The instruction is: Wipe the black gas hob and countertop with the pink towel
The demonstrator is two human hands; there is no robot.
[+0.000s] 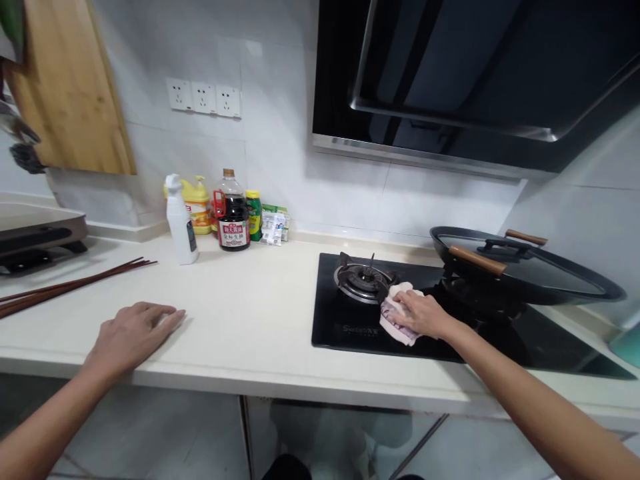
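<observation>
My right hand (419,313) presses a light cloth (400,337) with purple markings against the black glass gas stove (345,333). Its fingers are bent over the cloth, just beside the left burner (364,280). On the white countertop (240,307), well to the left, rests my left hand (133,333), empty, with the thumb and fingers apart. Over the right burner sits a large dark wok (525,283) with wooden handles and a glass lid.
Along the wall stand a white spray bottle (181,223), a yellow jug (197,207), a soy sauce bottle (233,217) and a green bottle (254,217). Dark chopsticks (75,283) lie at left near an appliance (40,237). A range hood (435,87) overhangs the stove.
</observation>
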